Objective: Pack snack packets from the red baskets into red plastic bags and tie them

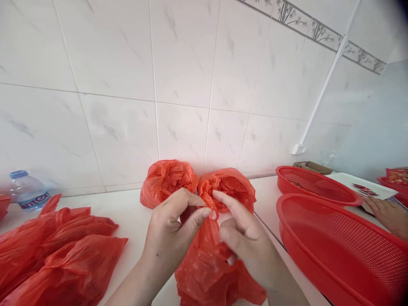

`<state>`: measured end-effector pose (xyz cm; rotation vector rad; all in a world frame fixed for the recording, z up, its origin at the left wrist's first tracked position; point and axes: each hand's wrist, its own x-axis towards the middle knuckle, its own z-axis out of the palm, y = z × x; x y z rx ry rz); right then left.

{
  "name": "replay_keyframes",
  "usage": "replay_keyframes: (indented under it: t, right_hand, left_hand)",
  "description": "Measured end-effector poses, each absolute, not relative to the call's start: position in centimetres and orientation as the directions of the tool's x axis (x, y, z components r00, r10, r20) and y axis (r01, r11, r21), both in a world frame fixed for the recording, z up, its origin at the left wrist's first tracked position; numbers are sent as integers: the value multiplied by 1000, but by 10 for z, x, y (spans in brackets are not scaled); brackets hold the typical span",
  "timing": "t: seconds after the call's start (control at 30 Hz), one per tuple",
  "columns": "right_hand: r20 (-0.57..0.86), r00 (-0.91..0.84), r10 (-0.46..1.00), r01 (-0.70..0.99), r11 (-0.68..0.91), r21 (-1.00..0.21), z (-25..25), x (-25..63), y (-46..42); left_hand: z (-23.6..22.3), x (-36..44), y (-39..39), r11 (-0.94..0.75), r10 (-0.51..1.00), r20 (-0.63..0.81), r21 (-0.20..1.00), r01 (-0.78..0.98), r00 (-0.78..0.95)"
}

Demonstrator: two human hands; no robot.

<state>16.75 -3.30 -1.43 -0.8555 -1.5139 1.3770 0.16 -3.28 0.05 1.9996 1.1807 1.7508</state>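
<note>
A filled red plastic bag [210, 276] stands in front of me, its top gathered into a twisted neck with a small loop. My left hand [174, 223] pinches the top of that neck between thumb and fingers. On the other side, my right hand [248, 242] has its index finger stretched toward the loop, while the curled fingers hold a red fold of the bag. What the bag contains cannot be made out. Just behind my hands sit two more red bags, one on the left [168, 180] and one on the right [239, 187], both with crumpled, gathered tops.
Several red bags [70, 263] lie at the left, by a water bottle [28, 191]. Two red mesh baskets [318, 255] stand at the right. Beyond them are a white tray [350, 180] and another person's hand [387, 212]. A tiled wall [181, 127] closes off the back.
</note>
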Motion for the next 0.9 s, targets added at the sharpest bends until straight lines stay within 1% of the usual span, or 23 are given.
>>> replay_keyframes:
  t: [0.07,0.13,0.17,0.2,0.27,0.37,0.43,0.47,0.53,0.6,0.67,0.73,0.8,0.9]
  right_hand:
    - [161,-458,874,40,201,-979,-17,164,-30]
    - [199,-435,878,108,271,-957,-18,163,-24]
    - [215,-394,894,124,283,-951,-19,163,-21]
    - [217,-352,910,125,275,-953,-19,164,-19]
    - [203,-279,939,78,232,-970,-19,167,-15]
    - [150,-215,965,4,154,-988,-21,172,-13]
    - [129,-233,964,12,136,-991,-24,177,-13]
    - [129,-258,957,23,140,-990,-26,181,-12]
    - [162,-327,931,11,175,-985,-31,191,-9]
    - [215,-419,882,-50,215,-975,-36,202,-6]
    - [267,-484,834,-99,251,-963,-39,211,-3]
    - [294,-502,814,-85,292,-953,-39,214,-1]
    - [286,-477,831,-18,316,-949,-37,211,0]
    - [281,-359,890,152,353,-923,-37,200,1]
  left_hand:
    - [-1,6,-34,-618,759,651,722,310,-1]
    - [-2,11,-35,-612,783,620,754,240,49]
    - [-3,12,-35,-630,770,635,738,243,70]
    - [-3,14,-35,-657,745,660,703,273,93]
    - [-5,15,-32,-717,678,713,589,372,179]
    - [-11,16,-26,-760,620,702,425,492,352]
    - [-16,15,-22,-756,615,684,369,540,393]
    - [-18,16,-21,-745,626,677,374,552,386]
    - [-20,16,-21,-711,673,659,448,543,337]
    - [-21,18,-21,-660,739,610,570,490,286]
    - [-22,19,-22,-594,804,533,699,397,264]
    - [-23,21,-22,-518,852,446,794,318,274]
    - [-23,21,-22,-461,882,385,827,323,273]
    - [-22,22,-22,-435,899,366,804,405,240]
